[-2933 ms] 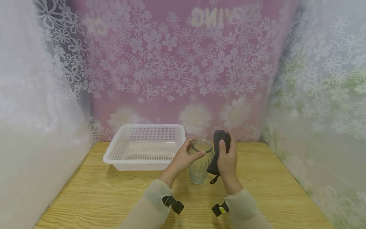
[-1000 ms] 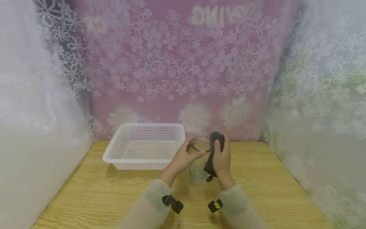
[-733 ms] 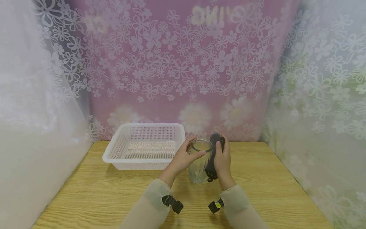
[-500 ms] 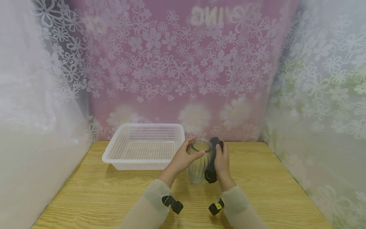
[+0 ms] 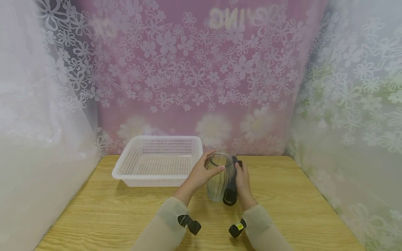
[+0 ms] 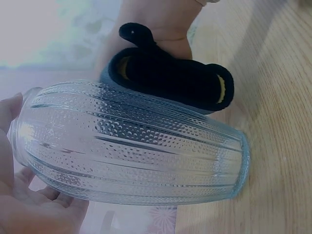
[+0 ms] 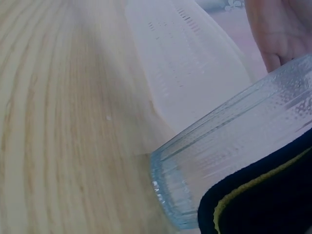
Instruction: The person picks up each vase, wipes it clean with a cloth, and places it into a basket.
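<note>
A clear ribbed glass vase (image 5: pixel 216 186) stands upright on the wooden table, its mouth facing up. My left hand (image 5: pixel 200 173) grips it round the neck, thumb on the near side. Against the vase's right side, my right hand (image 5: pixel 244 180) holds a dark folded cloth (image 5: pixel 230 195), thumb on its near face. The left wrist view shows the cloth (image 6: pixel 170 83) lying along the vase's ribbed wall (image 6: pixel 136 161), with a small loop and yellow inner edges. In the right wrist view the cloth (image 7: pixel 253 200) covers part of the vase; the right fingers behind it are hidden.
A white perforated plastic basket (image 5: pixel 157 182) sits at the back left of the table (image 5: pixel 125 216), close to my left hand. Floral translucent curtains (image 5: pixel 201 76) hang behind and along both sides.
My right hand has come left, bringing the cloth to the vase, then slid it down along the side. The cloth's lower end now turns toward me. My left hand and the vase stay put.
</note>
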The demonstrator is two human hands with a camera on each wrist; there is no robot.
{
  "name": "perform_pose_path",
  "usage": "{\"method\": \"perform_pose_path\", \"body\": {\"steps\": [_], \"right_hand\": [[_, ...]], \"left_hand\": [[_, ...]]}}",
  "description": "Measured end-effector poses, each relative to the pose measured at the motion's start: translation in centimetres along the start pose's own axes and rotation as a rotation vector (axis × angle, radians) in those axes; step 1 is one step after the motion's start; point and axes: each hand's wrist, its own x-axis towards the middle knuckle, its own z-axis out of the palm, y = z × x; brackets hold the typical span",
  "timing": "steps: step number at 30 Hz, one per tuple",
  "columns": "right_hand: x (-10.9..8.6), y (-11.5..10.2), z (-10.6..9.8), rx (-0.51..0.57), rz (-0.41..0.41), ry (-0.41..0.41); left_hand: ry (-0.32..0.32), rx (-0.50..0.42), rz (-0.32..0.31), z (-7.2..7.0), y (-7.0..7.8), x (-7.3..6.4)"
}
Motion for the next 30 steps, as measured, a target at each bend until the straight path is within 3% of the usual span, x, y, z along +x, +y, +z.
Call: {"method": "perform_pose_path", "body": {"steps": [10,20,30], "right_hand": [[0.7,1.7,-0.2,-0.005,0.061,-0.052],[1.0,2.6,0.1,0.063,0.116,-0.019],[1.3,3.1,0.2,0.048,0.154,0.007]], "left_hand": [[0.003,0.002,-0.010,0.0,-0.1,0.0],[-0.002,-0.003,-0.005,0.1,-0.1,0.1],[-0.008,-0.014,-0.006,-0.2,-0.2,0.1]]}}
